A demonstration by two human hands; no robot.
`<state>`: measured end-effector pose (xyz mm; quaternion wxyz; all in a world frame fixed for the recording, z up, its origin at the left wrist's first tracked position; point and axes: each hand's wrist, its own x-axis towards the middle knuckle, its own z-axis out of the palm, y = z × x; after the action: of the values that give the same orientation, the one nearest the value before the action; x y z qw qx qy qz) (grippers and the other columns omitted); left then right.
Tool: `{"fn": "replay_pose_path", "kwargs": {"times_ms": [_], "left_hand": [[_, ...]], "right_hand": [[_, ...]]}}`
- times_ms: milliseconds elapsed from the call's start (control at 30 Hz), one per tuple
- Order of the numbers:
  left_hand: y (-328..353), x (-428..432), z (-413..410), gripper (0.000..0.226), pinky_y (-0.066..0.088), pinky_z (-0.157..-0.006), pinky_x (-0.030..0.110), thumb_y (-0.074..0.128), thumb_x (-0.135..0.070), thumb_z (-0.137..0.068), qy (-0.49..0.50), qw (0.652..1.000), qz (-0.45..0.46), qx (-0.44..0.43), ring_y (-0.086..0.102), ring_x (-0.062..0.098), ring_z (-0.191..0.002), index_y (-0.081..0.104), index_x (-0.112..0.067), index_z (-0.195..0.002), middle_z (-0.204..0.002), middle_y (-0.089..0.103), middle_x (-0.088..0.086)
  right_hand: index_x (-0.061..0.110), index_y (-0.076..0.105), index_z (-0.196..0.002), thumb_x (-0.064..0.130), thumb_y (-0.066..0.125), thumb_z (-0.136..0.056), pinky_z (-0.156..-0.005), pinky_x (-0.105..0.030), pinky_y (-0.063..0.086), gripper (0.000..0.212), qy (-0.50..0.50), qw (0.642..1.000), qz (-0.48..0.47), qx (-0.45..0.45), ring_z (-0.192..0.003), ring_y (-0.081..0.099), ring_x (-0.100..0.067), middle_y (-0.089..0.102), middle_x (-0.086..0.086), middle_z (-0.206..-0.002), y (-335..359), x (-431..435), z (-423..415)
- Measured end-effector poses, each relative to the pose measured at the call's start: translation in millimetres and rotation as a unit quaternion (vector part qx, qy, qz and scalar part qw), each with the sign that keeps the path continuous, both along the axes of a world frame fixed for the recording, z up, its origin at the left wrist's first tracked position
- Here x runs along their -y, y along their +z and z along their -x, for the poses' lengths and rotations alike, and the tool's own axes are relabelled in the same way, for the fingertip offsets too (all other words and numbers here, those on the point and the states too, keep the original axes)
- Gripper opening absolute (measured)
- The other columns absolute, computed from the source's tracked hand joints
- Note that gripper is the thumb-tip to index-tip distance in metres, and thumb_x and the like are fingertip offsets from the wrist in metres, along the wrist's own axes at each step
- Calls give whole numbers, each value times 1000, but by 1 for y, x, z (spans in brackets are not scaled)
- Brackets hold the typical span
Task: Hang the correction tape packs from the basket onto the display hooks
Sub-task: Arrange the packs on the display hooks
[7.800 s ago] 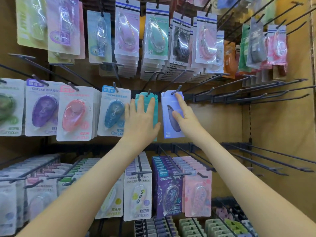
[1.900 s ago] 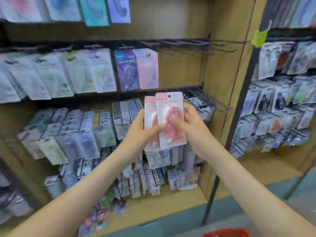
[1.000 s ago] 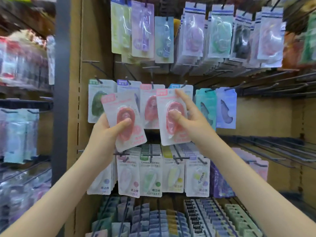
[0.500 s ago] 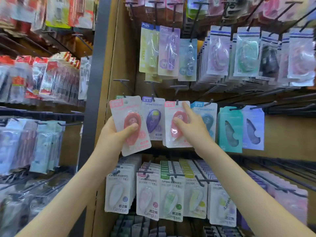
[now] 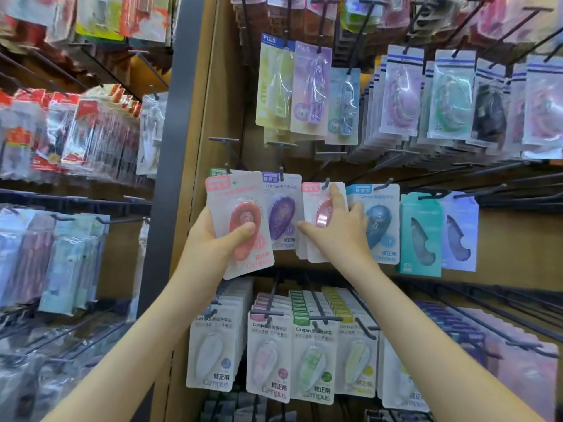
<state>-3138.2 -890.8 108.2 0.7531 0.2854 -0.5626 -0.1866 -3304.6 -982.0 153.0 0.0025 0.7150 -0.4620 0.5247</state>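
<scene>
- The left hand point(image 5: 213, 248) grips a tilted white card pack holding a red correction tape under a clear blister point(image 5: 243, 226). The thumb is curled over its front and the fingers are behind it, off any hook.
- A matching pack with a purple tape point(image 5: 281, 216) hangs just beside it.
- The right hand point(image 5: 338, 236) lies with straight, spread fingers pressed on a second red-tape pack point(image 5: 315, 202). This pack hangs on a black wire hook point(image 5: 326, 183), and the index finger reaches up to the hook.
- A blue-tape pack point(image 5: 380, 223), a teal card pack point(image 5: 420, 236) and a lavender card pack point(image 5: 458, 233) hang further right.
</scene>
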Motion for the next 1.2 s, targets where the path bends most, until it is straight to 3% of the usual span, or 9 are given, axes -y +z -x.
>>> {"fn": "replay_pose_path", "kwargs": {"times_ms": [333, 467, 533, 633, 700, 833, 933, 1033, 1200], "left_hand": [[-3, 0, 5, 52, 59, -75, 34, 67, -19, -81, -12, 1000, -24, 11, 70, 18, -100, 53, -24, -131, -115, 70, -1], [-1, -3, 13, 61, 59, -78, 36, 69, -24, -71, -41, 998, -25, 46, 70, 19, -101, 53, -25, -129, -114, 71, 0], [0, -3, 23, 55, 59, -76, 32, 67, -18, -74, -85, 993, -15, 77, 70, 19, -101, 54, -22, -128, -112, 72, 1], [4, -1, 34, 51, 58, -84, 34, 65, -16, -78, -118, 985, -24, 121, 68, 18, -105, 53, -22, -128, -116, 71, 1], [8, 1, 38, 52, 57, -86, 31, 68, -23, -76, -111, 983, -36, 143, 67, 11, -105, 51, -24, -125, -119, 69, 0], [14, 12, 39, 36, 43, -80, 5, 62, -36, -87, 82, 976, 26, 199, 55, -14, -95, 46, -27, -117, -115, 56, -10], [15, 36, 26, 36, 26, -98, 7, 51, -27, -99, 317, 892, 109, 302, 42, 5, -121, 46, -24, -135, -132, 48, -5], [15, 60, 18, 53, 28, -111, 38, 58, -22, -94, 445, 796, 59, 407, 29, 32, -137, 42, -17, -145, -150, 34, 16], [23, 70, 18, 69, 56, -76, 48, 91, -17, -61, 527, 709, 74, 463, 64, 44, -99, 63, -3, -123, -117, 63, 28]], "right_hand": [[32, 9, -152, 60, 48, -91, -112, -46, 24, 78, -47, 997, 60, -26, -141, 7, -27, 6, -5, -157, -14, -15, -2], [27, 30, -146, 44, 57, -93, -107, -29, 27, 62, 111, 975, 190, 17, -130, 26, -11, 32, 3, -144, -25, -37, 6], [33, 37, -139, 42, 62, -90, -100, -20, 37, 56, 250, 962, 100, 47, -118, 45, -6, 48, 9, -129, -27, -48, 5], [24, 58, -117, 39, 66, -86, -92, -45, 53, 35, 347, 930, -39, 112, -102, 64, -17, 67, 0, -109, -25, -52, 9], [18, 64, -106, 28, 66, -89, -90, -48, 54, 20, 359, 919, -63, 149, -100, 67, -20, 71, -3, -105, -20, -51, 17], [22, 63, -105, 20, 64, -91, -84, -41, 58, 14, 362, 904, -59, 219, -96, 70, -19, 73, -1, -102, -13, -38, 33], [27, 49, -119, 21, 60, -95, -63, -22, 57, 27, 348, 904, -45, 246, -87, 71, -6, 72, 5, -103, -9, -29, 40], [39, 31, -127, 20, 58, -96, -67, -22, 55, 45, 326, 914, -21, 240, -88, 69, -5, 69, 10, -100, -7, -23, 43], [51, 34, -129, 18, 53, -99, -77, -18, 54, 48, 308, 939, 17, 155, -96, 62, 0, 57, 16, -115, -3, -22, 41]]}}
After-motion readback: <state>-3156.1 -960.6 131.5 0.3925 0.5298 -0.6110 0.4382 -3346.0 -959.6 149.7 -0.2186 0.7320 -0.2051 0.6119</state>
